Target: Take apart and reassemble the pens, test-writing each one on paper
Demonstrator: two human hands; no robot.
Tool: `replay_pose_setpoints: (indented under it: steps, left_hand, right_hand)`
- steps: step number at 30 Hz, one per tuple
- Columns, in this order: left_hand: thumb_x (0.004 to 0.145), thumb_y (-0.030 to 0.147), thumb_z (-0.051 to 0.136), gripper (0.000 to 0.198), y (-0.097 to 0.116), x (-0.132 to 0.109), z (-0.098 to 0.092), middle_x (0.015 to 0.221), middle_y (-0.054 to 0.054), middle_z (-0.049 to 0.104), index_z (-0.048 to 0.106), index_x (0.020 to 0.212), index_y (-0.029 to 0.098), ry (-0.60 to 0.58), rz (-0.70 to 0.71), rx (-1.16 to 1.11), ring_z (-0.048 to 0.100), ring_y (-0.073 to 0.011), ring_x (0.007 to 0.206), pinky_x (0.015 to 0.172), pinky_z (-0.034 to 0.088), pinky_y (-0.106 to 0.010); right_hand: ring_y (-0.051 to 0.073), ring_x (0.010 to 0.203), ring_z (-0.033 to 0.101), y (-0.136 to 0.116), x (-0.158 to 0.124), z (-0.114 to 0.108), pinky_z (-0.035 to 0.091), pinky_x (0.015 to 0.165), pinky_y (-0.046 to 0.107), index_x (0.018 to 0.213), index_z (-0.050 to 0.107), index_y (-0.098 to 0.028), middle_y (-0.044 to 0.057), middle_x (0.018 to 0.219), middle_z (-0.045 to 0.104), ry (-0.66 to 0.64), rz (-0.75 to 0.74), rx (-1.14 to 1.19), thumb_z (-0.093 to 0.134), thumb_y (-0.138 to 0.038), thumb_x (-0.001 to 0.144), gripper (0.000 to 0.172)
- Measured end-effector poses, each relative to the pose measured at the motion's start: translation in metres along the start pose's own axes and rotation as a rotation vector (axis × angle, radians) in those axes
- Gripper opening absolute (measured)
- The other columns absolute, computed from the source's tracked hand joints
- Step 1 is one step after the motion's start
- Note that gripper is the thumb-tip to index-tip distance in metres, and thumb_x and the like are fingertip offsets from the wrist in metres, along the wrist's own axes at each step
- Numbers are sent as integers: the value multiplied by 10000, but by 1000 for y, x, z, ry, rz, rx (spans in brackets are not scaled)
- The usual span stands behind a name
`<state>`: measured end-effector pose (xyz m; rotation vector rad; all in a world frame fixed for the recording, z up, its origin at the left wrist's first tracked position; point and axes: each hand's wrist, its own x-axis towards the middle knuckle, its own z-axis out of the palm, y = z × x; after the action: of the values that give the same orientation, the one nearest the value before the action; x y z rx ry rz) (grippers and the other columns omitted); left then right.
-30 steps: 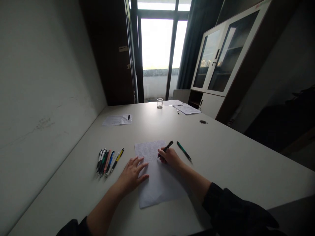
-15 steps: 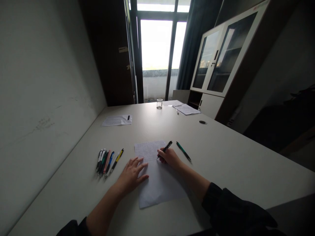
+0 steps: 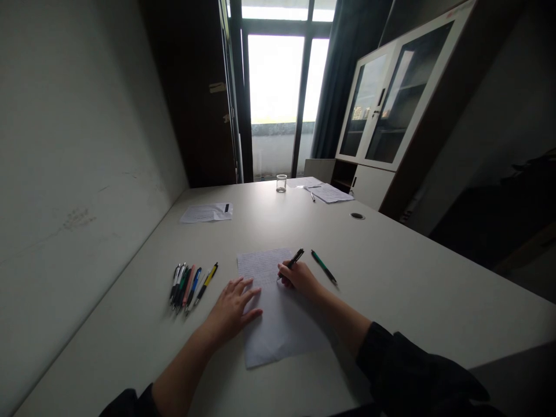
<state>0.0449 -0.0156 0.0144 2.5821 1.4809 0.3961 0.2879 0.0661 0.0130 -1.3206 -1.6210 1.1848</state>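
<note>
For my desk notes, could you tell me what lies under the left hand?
The left hand lies flat: fingers on the left edge of the paper sheet, palm on the table. Any writing beneath the fingers is covered. The right hand holds a pen.

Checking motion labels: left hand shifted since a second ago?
No. The left hand keeps its spot on the sheet, same gap to the pen row.

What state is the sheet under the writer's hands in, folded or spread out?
Spread out. The sheet lies flat on the table, with the left hand pressing its edge and the right hand holding a pen to it.
</note>
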Motion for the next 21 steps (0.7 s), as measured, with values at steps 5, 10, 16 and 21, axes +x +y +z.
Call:
replay_pose_setpoints:
  steps: [5,10,16,21]
  left_hand:
    - [909,557,507,499,1,1,-1,1473,-45,429,490,1354,332,-3,-5,1,317,-315,1392,1119,308,-559]
    - [903,558,516,500,0,0,0,1463,-51,440,498,1347,329,13,0,-6,333,-316,1381,1107,326,-556]
    - [898,551,531,496,-2,1,3,1454,-55,448,509,1338,325,38,18,-4,341,-314,1374,1108,325,-554]
    - [897,553,530,495,-3,1,3,1452,-55,451,510,1338,328,40,18,-11,343,-318,1371,1100,335,-559]
  right_hand:
    - [100,419,535,0,0,-1,405,411,184,678,622,-140,6,509,589,-4,-3,5,526,-327,859,277]
    - [105,426,545,0,1,-3,423,418,192,685,621,-135,15,524,599,7,2,20,507,-343,866,297]
    - [109,434,549,0,1,-1,419,416,194,687,617,-143,19,539,605,23,12,6,513,-356,867,298]
    - [102,429,541,1,1,-1,397,401,179,680,607,-146,13,535,594,14,20,-7,522,-343,865,283]
